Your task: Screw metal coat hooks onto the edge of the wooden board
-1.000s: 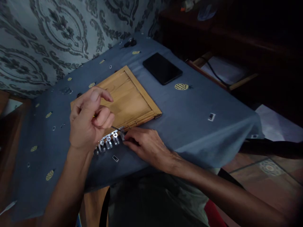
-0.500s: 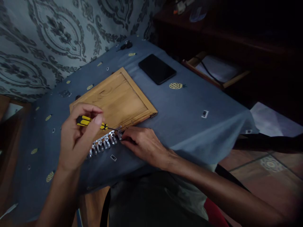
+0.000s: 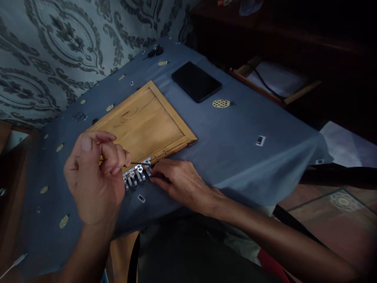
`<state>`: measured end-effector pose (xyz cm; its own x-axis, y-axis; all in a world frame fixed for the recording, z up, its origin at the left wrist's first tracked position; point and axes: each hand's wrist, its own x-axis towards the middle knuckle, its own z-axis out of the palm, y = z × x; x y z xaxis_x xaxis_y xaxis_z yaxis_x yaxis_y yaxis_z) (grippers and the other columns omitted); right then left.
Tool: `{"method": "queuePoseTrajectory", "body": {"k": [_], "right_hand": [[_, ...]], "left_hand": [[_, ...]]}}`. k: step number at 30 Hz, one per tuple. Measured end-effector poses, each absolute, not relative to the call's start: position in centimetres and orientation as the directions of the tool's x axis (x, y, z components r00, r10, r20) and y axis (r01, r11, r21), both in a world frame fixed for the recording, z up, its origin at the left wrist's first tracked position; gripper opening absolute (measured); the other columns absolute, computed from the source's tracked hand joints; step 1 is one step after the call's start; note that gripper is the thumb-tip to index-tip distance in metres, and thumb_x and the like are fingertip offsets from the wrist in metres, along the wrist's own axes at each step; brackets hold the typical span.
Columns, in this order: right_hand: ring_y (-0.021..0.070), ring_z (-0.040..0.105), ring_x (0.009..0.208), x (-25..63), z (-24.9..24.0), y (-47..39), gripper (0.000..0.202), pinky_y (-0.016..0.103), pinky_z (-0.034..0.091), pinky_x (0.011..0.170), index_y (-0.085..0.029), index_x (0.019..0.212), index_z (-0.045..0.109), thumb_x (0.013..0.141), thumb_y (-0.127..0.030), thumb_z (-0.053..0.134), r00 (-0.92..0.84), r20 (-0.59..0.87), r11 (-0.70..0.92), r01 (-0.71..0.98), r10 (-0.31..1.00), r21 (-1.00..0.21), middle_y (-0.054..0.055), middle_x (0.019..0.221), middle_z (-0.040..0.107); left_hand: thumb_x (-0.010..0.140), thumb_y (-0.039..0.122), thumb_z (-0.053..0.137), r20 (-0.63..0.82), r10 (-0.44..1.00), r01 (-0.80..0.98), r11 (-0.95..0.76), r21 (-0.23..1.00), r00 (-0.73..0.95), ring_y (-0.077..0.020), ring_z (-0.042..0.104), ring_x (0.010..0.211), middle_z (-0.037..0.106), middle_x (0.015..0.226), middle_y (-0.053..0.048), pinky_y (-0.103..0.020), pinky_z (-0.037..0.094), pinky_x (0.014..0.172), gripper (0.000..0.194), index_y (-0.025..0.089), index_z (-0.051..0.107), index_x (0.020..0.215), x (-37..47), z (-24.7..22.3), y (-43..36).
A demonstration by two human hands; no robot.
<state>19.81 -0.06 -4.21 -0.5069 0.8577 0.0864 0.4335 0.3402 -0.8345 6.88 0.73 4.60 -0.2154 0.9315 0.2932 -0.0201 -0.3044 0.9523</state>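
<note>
Two hands are working at the near edge of the wooden panel [image 3: 144, 124], which is lying flat on the blue-clothed surface [image 3: 235, 133]. The left hand [image 3: 94, 177] is clenching a small screwdriver [image 3: 138, 163], its yellow handle mostly hidden in the fist and its thin shaft pointing right toward the metal hook strip [image 3: 137, 173] sitting against the panel's near edge. The right hand [image 3: 179, 182] is lying flat on the cloth, fingertips pressing the strip's right end; it is gripping nothing that I can see. Risks, as judged: the tip is sitting very close to the right fingertips, so a slip off the screw head could be jabbing them or scoring the wood; the strip could be shifting if the right hand eases; the light is dim and the screw itself is too small to make out, so misalignment seems likely. Count: one panel, one screwdriver, one hook strip showing about four hooks with the rest hidden by the left hand, one dark phone [image 3: 196, 81] lying well apart beyond the panel, one small dark object [image 3: 155, 50] near the wall.
</note>
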Motion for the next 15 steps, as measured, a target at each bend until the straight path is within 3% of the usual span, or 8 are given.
{"method": "queuePoseTrajectory", "body": {"k": [4,9,15], "right_hand": [[0.0157,0.067,0.083,19.9,-4.2,0.0,0.007,0.028,0.037,0.068,-0.018,0.101,0.073,0.096,-0.021,0.069,-0.513,0.087,0.346,0.434,0.854,-0.832,0.003,0.095,0.077],[0.0156,0.068,0.085,19.9,-4.2,0.0,0.007,0.028,0.038,0.069,-0.017,0.1,0.073,0.096,-0.021,0.069,-0.517,0.1,0.356,0.425,0.85,-0.832,0.004,0.096,0.077],[0.0157,0.068,0.084,20.0,-4.3,0.0,0.006,0.028,0.037,0.069,-0.017,0.1,0.072,0.096,-0.021,0.069,-0.524,0.096,0.361,0.431,0.846,-0.827,0.004,0.097,0.077]], "left_hand": [[0.094,0.029,0.068,0.269,0.957,-0.08,-0.278,0.957,-0.108,-0.0039,0.012,0.037,0.024,0.043,0.012,-0.019,0.023,0.04,0.022,0.015,0.066,0.077,6.7,4.4,1.7],[0.086,0.022,0.074,0.246,0.968,-0.095,-0.241,0.966,0.043,-0.0022,0.01,0.036,0.023,0.043,0.013,-0.018,0.022,0.039,0.012,0.014,0.069,0.079,5.8,4.6,2.4],[0.092,0.029,0.071,0.3,0.945,0.036,-0.298,0.954,-0.132,-0.0085,0.034,0.044,0.039,0.047,0.007,-0.025,0.039,0.05,0.018,0.016,0.069,0.08,6.1,4.8,1.4]]}}
